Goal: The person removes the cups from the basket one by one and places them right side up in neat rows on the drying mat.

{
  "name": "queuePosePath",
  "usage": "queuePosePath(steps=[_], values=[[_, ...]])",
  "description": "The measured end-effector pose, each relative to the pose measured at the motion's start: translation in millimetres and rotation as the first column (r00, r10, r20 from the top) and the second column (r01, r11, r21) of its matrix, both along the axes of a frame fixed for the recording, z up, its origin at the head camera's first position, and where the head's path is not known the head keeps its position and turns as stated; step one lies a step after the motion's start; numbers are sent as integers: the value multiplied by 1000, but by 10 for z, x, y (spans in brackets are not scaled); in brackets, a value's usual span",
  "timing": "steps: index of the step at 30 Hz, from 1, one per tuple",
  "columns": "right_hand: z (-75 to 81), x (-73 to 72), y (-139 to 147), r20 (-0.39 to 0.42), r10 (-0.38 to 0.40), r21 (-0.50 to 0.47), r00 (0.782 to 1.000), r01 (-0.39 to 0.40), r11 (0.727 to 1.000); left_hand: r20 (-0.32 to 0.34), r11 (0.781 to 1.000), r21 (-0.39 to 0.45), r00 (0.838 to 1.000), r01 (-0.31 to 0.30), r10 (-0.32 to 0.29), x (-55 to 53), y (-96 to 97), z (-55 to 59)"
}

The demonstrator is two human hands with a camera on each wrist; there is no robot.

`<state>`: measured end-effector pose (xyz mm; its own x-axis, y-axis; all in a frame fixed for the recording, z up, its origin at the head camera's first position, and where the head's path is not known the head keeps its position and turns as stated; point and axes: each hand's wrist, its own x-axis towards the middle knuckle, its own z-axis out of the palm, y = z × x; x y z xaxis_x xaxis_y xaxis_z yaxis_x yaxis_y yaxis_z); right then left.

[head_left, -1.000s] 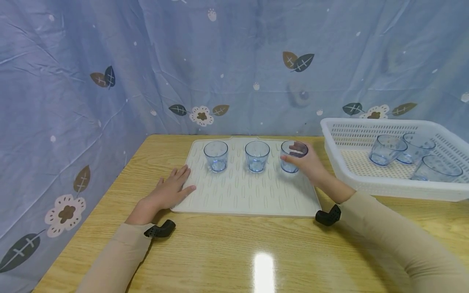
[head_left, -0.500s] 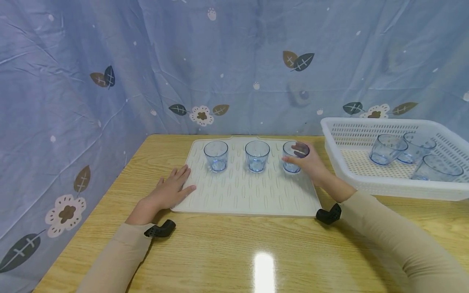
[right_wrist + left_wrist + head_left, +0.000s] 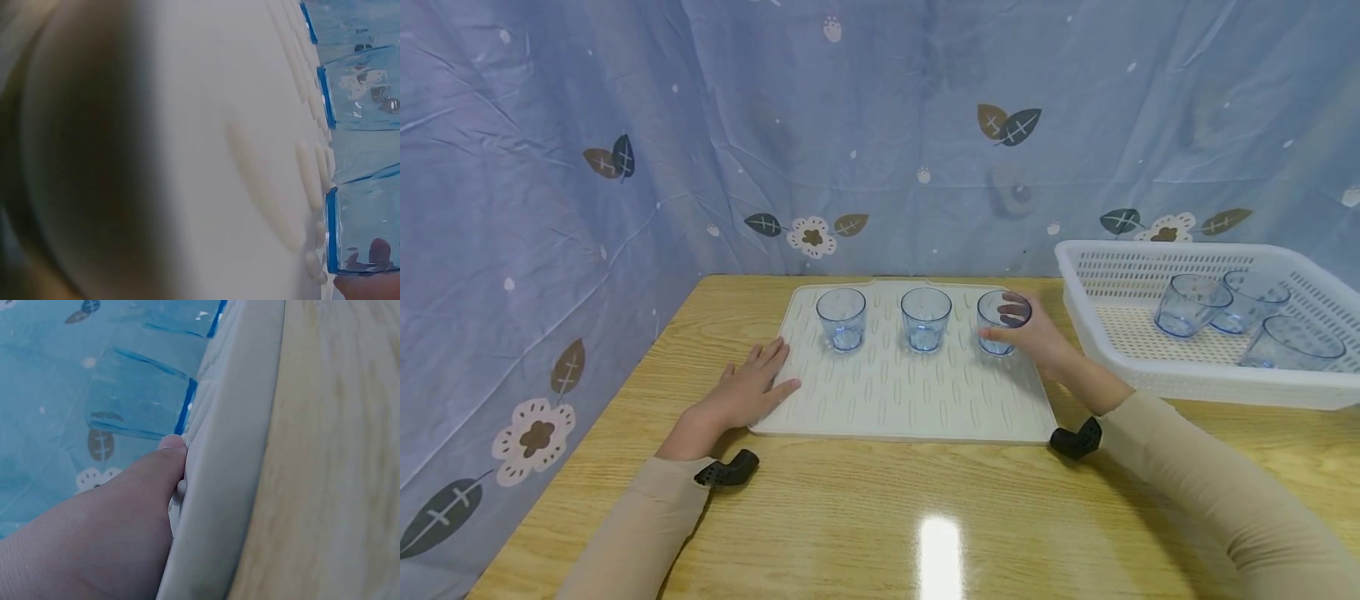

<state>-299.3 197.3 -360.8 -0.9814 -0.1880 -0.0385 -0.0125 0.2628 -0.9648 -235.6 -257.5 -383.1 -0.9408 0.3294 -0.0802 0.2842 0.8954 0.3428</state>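
Three clear bluish glasses stand upright in a row on a cream ridged mat [image 3: 895,408]. At the row's right end, my right hand [image 3: 1037,337] grips the right glass [image 3: 992,321], thumb on its near side and fingers behind it. In the right wrist view that glass [image 3: 365,212] stands with its base on the mat, a thumb at its lower edge. My left hand [image 3: 748,392] lies with spread fingers on the mat's left edge; its thumb [image 3: 150,469] rests on the mat in the left wrist view. Nearest to it is the left glass [image 3: 842,317], with the middle glass [image 3: 927,318] beyond.
A white perforated basket [image 3: 1187,383] stands on the wooden table [image 3: 842,517] at the right, with three more glasses [image 3: 1191,307] in it. A blue patterned curtain [image 3: 880,133] hangs behind the table and along its left side.
My right hand has shifted the right glass very slightly to the right and nearer on the mat, still gripping it. The left hand has stayed in place.
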Motion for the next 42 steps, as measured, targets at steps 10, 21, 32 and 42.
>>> queuePosePath(steps=[10, 21, 32, 42], values=[[21, 0, -27, -6, -16, 30, 1000, 16, 999, 3, 1000, 4, 1000, 1, -1, 3, -2, 12], [48, 24, -7, -37, 7, 55, 999, -5, 998, -2, 1000, -3, 1000, 3, -3, -7, -12, -8], [45, 10, 40, -162, -12, -5, 987, 11, 1000, 4, 1000, 8, 1000, 8, -8, 16, 10, 46], [101, 75, 32, -217, -82, 37, 973, 92, 995, 1, 1000, 2, 1000, 1, -1, 15, 16, 44]])
